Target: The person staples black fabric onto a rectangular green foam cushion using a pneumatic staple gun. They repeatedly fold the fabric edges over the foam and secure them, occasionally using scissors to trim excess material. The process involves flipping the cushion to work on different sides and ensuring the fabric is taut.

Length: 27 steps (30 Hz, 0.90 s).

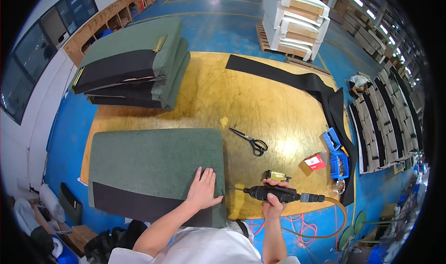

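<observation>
My left hand [203,189] lies flat with its fingers spread on a green fabric-covered panel [153,155], which has a black strip along its near side. In my right hand [274,206] is a black air drill [258,193], with a hose running from its rear. Its thin bit points left at the panel's right side; whether the tip touches cannot be made out. Just beyond the drill lies a gold-coloured metal piece [277,175]. Black-handled scissors [251,141] rest farther off on the wooden table [204,96].
Green padded panels [134,55] are stacked at the far left. A black fabric strip [278,75] runs along the far and right edges. At right are a red-and-white box [315,161], blue bins [340,165] and a small round tin [338,186]. The air hose [343,217] loops beside my right arm.
</observation>
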Motion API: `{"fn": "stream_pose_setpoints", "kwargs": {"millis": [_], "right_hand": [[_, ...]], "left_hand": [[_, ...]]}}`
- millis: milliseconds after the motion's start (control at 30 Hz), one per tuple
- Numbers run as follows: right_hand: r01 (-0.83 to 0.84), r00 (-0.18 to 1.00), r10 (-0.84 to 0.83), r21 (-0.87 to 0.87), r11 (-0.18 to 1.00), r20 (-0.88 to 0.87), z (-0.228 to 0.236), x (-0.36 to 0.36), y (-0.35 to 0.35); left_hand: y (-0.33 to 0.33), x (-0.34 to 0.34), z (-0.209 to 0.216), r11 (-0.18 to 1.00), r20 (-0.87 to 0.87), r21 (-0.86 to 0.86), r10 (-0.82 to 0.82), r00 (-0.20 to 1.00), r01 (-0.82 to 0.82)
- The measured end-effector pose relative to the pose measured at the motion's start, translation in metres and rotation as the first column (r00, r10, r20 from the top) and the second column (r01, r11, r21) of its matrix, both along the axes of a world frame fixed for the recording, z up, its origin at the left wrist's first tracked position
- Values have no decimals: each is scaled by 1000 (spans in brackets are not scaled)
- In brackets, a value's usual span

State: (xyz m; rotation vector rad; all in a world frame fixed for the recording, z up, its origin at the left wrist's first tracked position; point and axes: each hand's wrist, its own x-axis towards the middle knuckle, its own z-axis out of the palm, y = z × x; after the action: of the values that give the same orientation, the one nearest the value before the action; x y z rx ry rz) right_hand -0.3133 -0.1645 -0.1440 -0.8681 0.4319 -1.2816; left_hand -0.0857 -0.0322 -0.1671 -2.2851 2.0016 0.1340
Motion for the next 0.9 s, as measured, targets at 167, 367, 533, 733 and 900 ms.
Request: {"fn": "stream_pose_setpoints", "kwargs": {"millis": [167, 367, 533, 733, 900], "right_hand": [[-3, 1000, 3, 20, 1000, -3, 7, 7, 0], [-29, 1000, 29, 11, 1000, 3, 3, 12, -5], [38, 999, -37, 30, 999, -34, 1, 12, -1], [1, 1000, 0, 32, 999, -19, -12, 1, -4], [21, 1000, -20, 61, 998, -16, -13, 3, -3]], "left_hand": [[19, -9, 7, 997, -89, 69, -12, 996, 18], [11, -12, 8, 995, 147, 90, -55, 988, 42], [7, 5, 5, 997, 90, 34, -76, 993, 73], [17, -15, 5, 999, 55, 40, -30, 998, 28], [-9, 4, 2, 998, -14, -52, -48, 999, 47]]}}
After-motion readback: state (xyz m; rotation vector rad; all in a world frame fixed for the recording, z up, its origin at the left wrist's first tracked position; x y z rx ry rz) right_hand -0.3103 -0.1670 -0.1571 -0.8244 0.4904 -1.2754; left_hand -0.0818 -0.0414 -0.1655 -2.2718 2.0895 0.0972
